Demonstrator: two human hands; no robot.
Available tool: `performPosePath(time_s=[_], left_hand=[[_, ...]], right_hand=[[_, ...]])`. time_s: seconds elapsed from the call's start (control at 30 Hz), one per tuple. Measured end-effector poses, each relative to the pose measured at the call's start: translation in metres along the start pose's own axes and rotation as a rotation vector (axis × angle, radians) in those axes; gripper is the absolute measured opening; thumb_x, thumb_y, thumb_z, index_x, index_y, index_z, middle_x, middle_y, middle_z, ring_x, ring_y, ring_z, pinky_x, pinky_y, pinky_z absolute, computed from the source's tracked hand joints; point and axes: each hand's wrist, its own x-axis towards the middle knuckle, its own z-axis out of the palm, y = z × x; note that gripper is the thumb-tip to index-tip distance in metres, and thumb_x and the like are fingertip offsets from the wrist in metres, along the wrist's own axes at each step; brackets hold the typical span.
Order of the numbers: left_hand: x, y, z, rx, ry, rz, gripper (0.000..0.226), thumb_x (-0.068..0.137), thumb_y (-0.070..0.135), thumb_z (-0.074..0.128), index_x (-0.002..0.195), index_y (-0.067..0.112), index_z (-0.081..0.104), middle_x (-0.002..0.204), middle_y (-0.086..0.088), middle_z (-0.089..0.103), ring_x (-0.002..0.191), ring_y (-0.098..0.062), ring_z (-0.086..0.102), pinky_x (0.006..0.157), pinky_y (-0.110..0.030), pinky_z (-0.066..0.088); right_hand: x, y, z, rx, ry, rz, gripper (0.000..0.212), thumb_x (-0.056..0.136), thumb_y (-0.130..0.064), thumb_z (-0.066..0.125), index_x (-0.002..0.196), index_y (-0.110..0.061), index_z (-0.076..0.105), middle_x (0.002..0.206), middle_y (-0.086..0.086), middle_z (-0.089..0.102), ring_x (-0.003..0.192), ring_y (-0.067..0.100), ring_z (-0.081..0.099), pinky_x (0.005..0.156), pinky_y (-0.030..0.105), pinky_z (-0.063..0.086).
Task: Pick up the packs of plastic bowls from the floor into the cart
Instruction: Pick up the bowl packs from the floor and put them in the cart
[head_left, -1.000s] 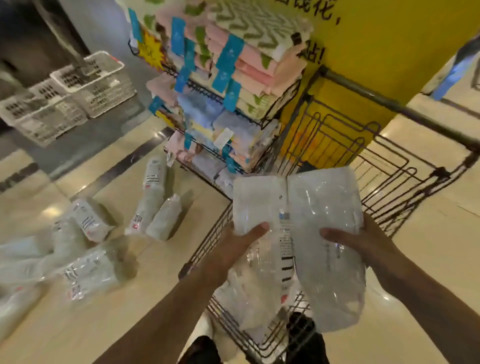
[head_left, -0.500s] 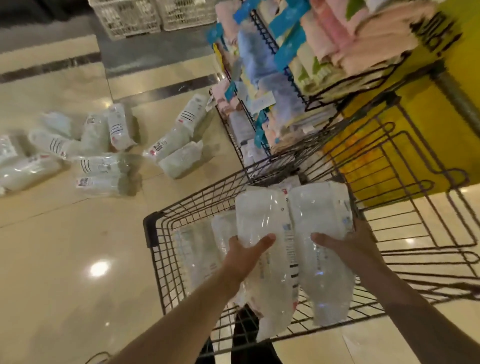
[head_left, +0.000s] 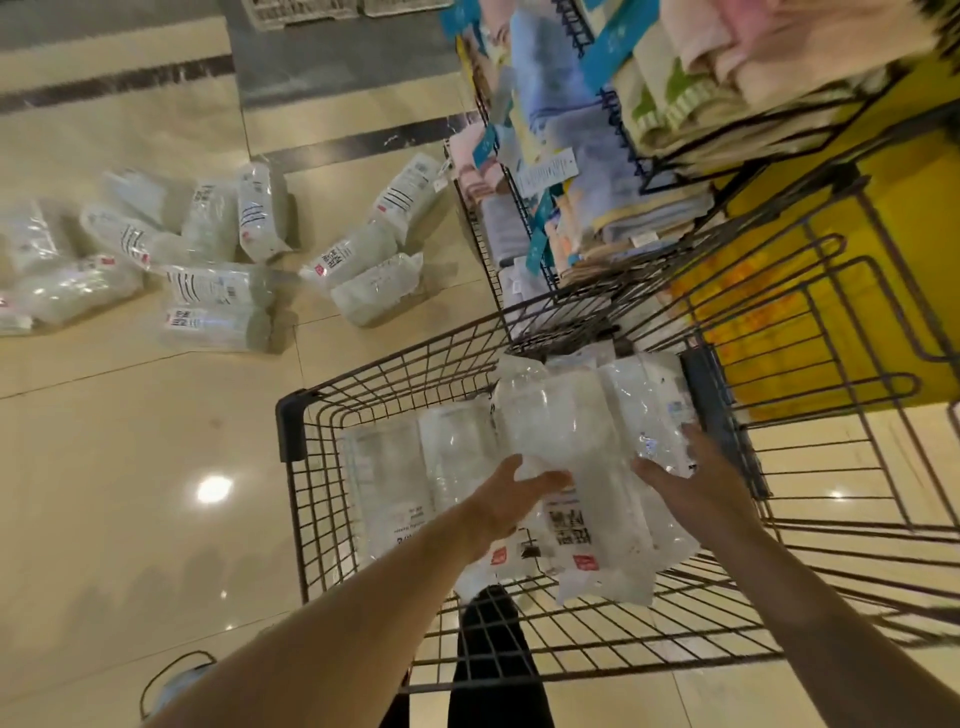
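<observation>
Packs of plastic bowls (head_left: 597, 457) are held over the wire cart (head_left: 311, 467), pinched between the fingers of both hands. More packs (head_left: 208, 260) are seen on the floor (head_left: 130, 493), well beyond the fingertips. The left hand (head_left: 511, 496) is curled around the left pack's lower part, while the right hand (head_left: 693, 475) is pressed against the right pack's side.

One cart (head_left: 291, 431), two hands (head_left: 506, 499) — about ten packs (head_left: 218, 286) on the floor (head_left: 104, 493).

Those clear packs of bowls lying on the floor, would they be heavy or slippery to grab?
Probably light: each hand steadies a whole pack at the cart. The glossy, crinkled wrap on the floor packs looks slippery. Long and rounded, they may roll.
</observation>
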Motion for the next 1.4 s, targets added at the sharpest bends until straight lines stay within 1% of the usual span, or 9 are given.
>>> performPosePath(time_s=[0.1,0.23,0.4,0.7,0.83,1.0,1.17,1.3,1.4], left_hand=[[-0.014,0.0,-0.009,0.117,0.08,0.031,0.077,0.096,0.045,0.069,0.161,0.02,0.035,0.161,-0.013,0.046,0.144,-0.034,0.046,0.115,-0.047,0.04],[-0.055,-0.006,-0.037,0.294,0.188,0.136,0.036,0.105,0.034,0.059,0.135,0.016,0.06,0.133,-0.007,0.064,0.119,-0.022,0.061,0.098,-0.034,0.051],[-0.135,-0.048,-0.107,0.427,0.358,0.143,0.02,0.1,0.03,0.066,0.116,0.02,0.07,0.119,-0.005,0.072,0.107,-0.023,0.07,0.093,-0.039,0.06],[-0.247,-0.157,-0.197,-0.184,0.733,0.163,0.013,0.104,0.024,0.062,0.107,0.018,0.073,0.103,-0.01,0.078,0.091,-0.024,0.074,0.072,-0.032,0.053],[-0.271,-0.206,-0.237,-0.177,0.791,0.149,0.014,0.103,0.012,0.062,0.111,0.007,0.072,0.093,-0.011,0.075,0.076,-0.021,0.066,0.061,-0.027,0.045],[-0.305,-0.251,-0.299,-0.223,0.822,0.156,0.013,0.103,0.008,0.059,0.108,0.006,0.071,0.096,-0.018,0.074,0.077,-0.023,0.063,0.062,-0.027,0.042],[-0.348,-0.302,-0.383,-0.311,0.851,0.144,0.015,0.103,0.011,0.058,0.11,0.008,0.071,0.104,-0.02,0.077,0.079,-0.023,0.065,0.065,-0.029,0.044],[-0.385,-0.347,-0.434,-0.309,0.898,0.088,0.013,0.103,0.015,0.059,0.107,0.013,0.072,0.1,-0.014,0.078,0.079,-0.021,0.066,0.067,-0.029,0.046],[-0.404,-0.38,-0.461,-0.367,0.959,0.038,0.013,0.103,0.016,0.06,0.106,0.013,0.072,0.098,-0.012,0.078,0.08,-0.022,0.068,0.066,-0.029,0.049]], right_hand=[[-0.018,0.001,0.006,0.05,-0.051,-0.001,0.071,0.092,-0.046,0.076,0.155,-0.03,0.048,0.152,0.004,0.057,0.135,0.031,0.057,0.099,0.045,0.05],[-0.047,-0.002,0.009,0.054,-0.124,-0.084,0.038,0.099,-0.041,0.067,0.134,-0.025,0.068,0.123,0.0,0.072,0.107,0.022,0.068,0.075,0.033,0.053],[-0.089,0.0,0.022,0.167,-0.239,-0.138,0.01,0.101,-0.04,0.065,0.102,-0.035,0.072,0.102,-0.007,0.078,0.089,0.017,0.077,0.095,0.055,0.059],[-0.164,-0.035,0.08,0.207,-0.363,-0.236,0.014,0.103,-0.029,0.064,0.093,-0.025,0.074,0.094,0.002,0.08,0.084,0.026,0.077,0.074,0.038,0.058],[-0.19,-0.045,0.11,0.168,-0.375,-0.203,0.012,0.101,-0.026,0.068,0.095,-0.02,0.077,0.092,0.005,0.081,0.084,0.032,0.078,0.072,0.037,0.054],[-0.224,-0.063,0.161,0.096,-0.329,-0.164,0.009,0.099,-0.022,0.071,0.098,-0.016,0.077,0.092,0.007,0.081,0.082,0.033,0.076,0.07,0.035,0.052],[-0.259,-0.144,0.237,-0.018,-0.344,-0.219,0.014,0.102,-0.027,0.067,0.099,-0.016,0.075,0.094,0.007,0.08,0.079,0.029,0.075,0.072,0.038,0.053],[-0.284,-0.232,0.307,-0.07,-0.397,-0.366,0.013,0.101,-0.034,0.067,0.099,-0.024,0.074,0.095,0.003,0.079,0.09,0.029,0.075,0.086,0.048,0.059],[-0.306,-0.293,0.354,-0.105,-0.48,-0.47,0.007,0.102,-0.029,0.065,0.099,-0.026,0.071,0.099,0.001,0.077,0.092,0.028,0.074,0.076,0.04,0.059]])
